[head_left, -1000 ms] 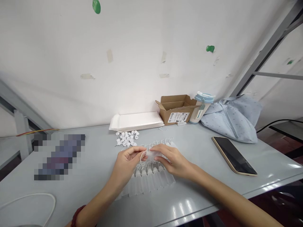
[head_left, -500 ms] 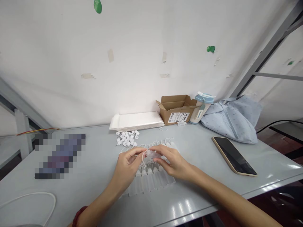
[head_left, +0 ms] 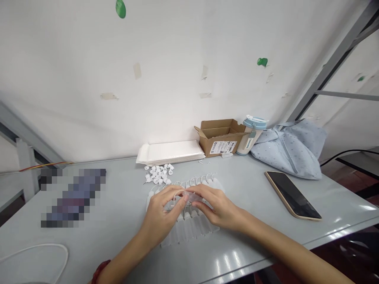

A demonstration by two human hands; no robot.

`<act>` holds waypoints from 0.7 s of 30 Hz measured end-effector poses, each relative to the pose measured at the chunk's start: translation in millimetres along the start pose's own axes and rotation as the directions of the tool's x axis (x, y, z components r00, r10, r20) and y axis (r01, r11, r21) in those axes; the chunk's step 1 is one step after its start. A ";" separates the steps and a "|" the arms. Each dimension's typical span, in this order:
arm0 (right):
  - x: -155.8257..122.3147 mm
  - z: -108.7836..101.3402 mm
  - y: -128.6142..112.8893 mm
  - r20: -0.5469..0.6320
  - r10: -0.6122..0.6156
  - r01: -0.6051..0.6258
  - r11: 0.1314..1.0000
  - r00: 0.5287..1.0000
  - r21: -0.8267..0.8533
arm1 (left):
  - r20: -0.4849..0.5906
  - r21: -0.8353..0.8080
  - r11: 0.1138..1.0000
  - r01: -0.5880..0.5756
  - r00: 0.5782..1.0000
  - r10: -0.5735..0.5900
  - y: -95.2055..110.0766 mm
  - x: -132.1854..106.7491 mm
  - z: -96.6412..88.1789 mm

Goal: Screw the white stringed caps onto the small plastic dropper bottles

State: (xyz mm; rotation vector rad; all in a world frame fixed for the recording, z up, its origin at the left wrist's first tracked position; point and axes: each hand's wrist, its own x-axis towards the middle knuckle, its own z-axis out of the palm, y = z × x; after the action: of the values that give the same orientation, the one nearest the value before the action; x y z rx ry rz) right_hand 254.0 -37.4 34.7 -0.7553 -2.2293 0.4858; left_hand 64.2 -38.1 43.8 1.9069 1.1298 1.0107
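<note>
Between my two hands, just above the table, is a small translucent plastic bottle (head_left: pixel 192 197). My right hand (head_left: pixel 220 206) is closed on its body, thumb below and fingers above. My left hand (head_left: pixel 160 213) pinches the bottle's other end, where a thin curved white strip (head_left: pixel 177 192) sticks out; the cap itself is mostly hidden by the fingers. Under and behind the hands lie two rows of similar translucent bottles (head_left: pixel 189 230), with white tops and curved strips. A pile of loose white caps (head_left: pixel 160 173) sits beyond my left hand.
At the back stand a stack of white flat packs (head_left: pixel 174 152), an open cardboard box (head_left: pixel 223 144), a blue-lidded cup (head_left: pixel 251 134) and a light blue cloth bag (head_left: pixel 288 154). A phone (head_left: pixel 293 195) lies right; a blurred-out item (head_left: pixel 74 199) and white cable (head_left: pixel 38 245) lie left.
My left thumb has moved right and pressed onto the end of the held bottle. The curved strip has shifted slightly left. The right hand keeps its hold.
</note>
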 end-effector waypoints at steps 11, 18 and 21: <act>-3.2 5.7 6.3 0.037 0.038 -0.033 0.994 0.999 -0.107 | -0.072 0.122 0.992 0.028 0.997 -0.020 0.9 -1.1 6.0; -0.9 2.1 -1.7 -0.010 0.150 -0.150 0.989 0.989 0.002 | -0.118 0.204 0.970 -0.133 0.980 0.159 -2.9 -2.0 10.1; 3.7 -3.1 -8.3 0.034 0.368 -0.361 0.883 0.929 0.302 | -0.139 0.321 0.888 -0.329 0.911 0.388 -4.7 -0.8 7.5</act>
State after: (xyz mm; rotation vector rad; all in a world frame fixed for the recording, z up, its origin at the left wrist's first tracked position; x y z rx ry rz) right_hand 251.1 -41.0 43.1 -1.0104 -1.9270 0.9740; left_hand 68.8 -38.2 36.2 2.3576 1.1050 1.3221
